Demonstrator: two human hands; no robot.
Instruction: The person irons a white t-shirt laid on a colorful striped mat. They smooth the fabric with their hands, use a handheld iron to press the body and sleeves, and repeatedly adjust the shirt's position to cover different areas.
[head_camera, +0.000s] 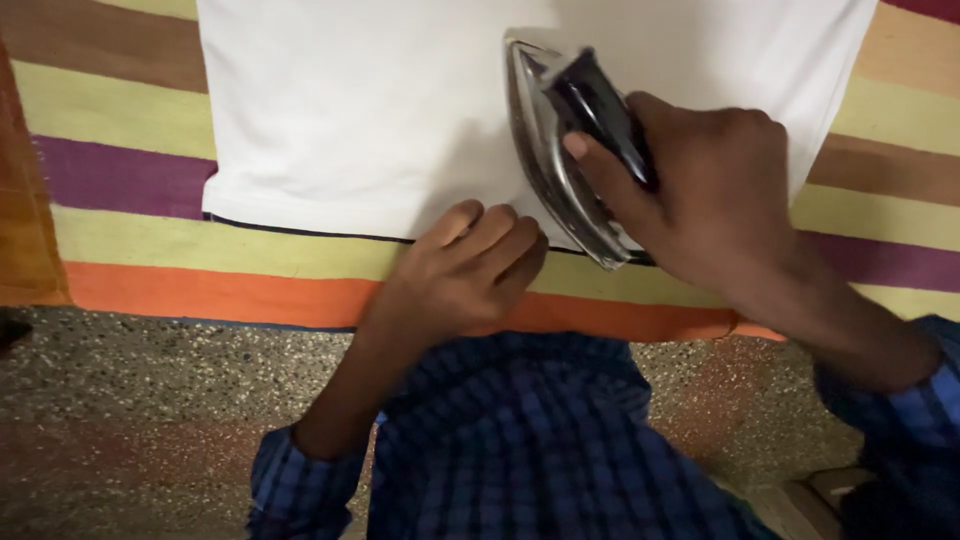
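Head view, looking straight down on a pressing surface.

Right hand (715, 185): wrapped over the dark handle (600, 105) of a metal clothes iron (560, 170); fingers (600, 160) clamped around the handle, thumb lying along its near side. Iron tilted slightly on its side, polished body and edge turned toward the camera, resting on the lower right part of the white cloth (370, 110), its rear end reaching past the cloth's near edge.

Left hand (470, 270): loosely curled, fingers (495, 235) drawn together and bent, fingertips pressing on the near hem of the white cloth just beside the iron; nothing gripped inside the hand as far as visible.

White cloth: spread flat, smooth, filling the upper middle of the view, with a thin dark line along its near edge.

Striped cover (130, 190) over the worktop: bands of yellow-green, purple, brown and orange, lying under the cloth and showing on both sides and along the near margin.

Blue checked shirt (530, 440): sleeves and front of the wearer, at the bottom of the view.

Speckled stone floor (150, 400): below the worktop's near edge, grey to reddish.
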